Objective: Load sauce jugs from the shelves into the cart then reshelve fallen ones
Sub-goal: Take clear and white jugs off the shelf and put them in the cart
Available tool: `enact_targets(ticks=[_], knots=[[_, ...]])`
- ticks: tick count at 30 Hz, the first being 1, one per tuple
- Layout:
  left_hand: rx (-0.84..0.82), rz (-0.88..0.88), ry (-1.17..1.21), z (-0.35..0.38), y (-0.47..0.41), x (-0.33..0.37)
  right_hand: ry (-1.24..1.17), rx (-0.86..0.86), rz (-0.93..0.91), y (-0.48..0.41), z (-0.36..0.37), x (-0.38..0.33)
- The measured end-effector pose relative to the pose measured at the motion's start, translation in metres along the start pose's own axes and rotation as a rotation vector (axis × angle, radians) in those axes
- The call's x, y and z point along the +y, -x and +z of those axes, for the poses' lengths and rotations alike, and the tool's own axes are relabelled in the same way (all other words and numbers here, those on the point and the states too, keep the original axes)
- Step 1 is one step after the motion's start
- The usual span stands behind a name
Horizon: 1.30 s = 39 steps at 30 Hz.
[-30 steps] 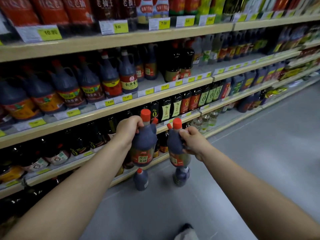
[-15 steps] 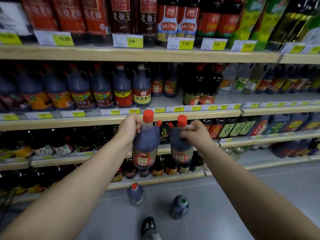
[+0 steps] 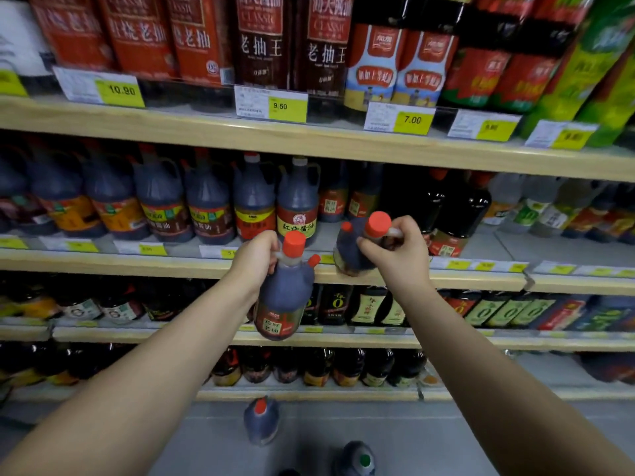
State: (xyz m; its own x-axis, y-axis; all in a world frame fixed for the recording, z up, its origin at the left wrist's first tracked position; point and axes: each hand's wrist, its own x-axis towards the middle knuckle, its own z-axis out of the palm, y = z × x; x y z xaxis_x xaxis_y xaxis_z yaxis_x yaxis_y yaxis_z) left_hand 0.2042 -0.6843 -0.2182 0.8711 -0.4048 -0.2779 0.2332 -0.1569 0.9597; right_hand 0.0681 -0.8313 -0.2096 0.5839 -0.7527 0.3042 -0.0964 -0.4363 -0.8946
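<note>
My left hand [image 3: 256,257] grips the handle of a dark sauce jug [image 3: 283,297] with an orange cap, hanging in front of the shelves. My right hand [image 3: 398,252] holds a second dark orange-capped jug [image 3: 350,250] by its neck, tilted, with its base at the edge of the second shelf [image 3: 481,278]. A jug with a red cap [image 3: 262,420] and one with a green cap [image 3: 354,458] stand on the floor below. No cart is visible.
Rows of dark jugs [image 3: 206,201] fill the second shelf's left half; a bare gap [image 3: 330,238] lies behind the right-hand jug. Tall bottles [image 3: 257,39] line the top shelf, smaller bottles [image 3: 371,307] the lower ones. Grey floor [image 3: 446,438] runs along the shelving.
Both hands rose with their jugs. The right hand moved up and right, bringing its jug to the second shelf's edge. The view turned upward and closer to the shelves.
</note>
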Motion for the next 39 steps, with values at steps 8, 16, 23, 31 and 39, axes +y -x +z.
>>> enact_targets(ticks=[8, 16, 23, 31, 39], knots=[[0.103, -0.071, 0.046, 0.014, -0.022, -0.012, -0.050, -0.019, -0.120, -0.064, 0.015, 0.013], [0.246, -0.116, 0.052, 0.033, -0.031, -0.010, -0.080, -0.181, -0.201, -0.089, 0.024, 0.035], [0.269, -0.104, 0.048, 0.046, -0.041, -0.013, -0.184, -0.304, -0.051, -0.114, 0.035, 0.066], [0.271, -0.120, 0.040, 0.050, -0.044, -0.011, -0.311, -0.281, 0.042, -0.116, 0.047, 0.082], [0.240, -0.105, 0.006, 0.045, -0.047, -0.003, -0.147, -0.072, 0.100, -0.130, 0.064, 0.089]])
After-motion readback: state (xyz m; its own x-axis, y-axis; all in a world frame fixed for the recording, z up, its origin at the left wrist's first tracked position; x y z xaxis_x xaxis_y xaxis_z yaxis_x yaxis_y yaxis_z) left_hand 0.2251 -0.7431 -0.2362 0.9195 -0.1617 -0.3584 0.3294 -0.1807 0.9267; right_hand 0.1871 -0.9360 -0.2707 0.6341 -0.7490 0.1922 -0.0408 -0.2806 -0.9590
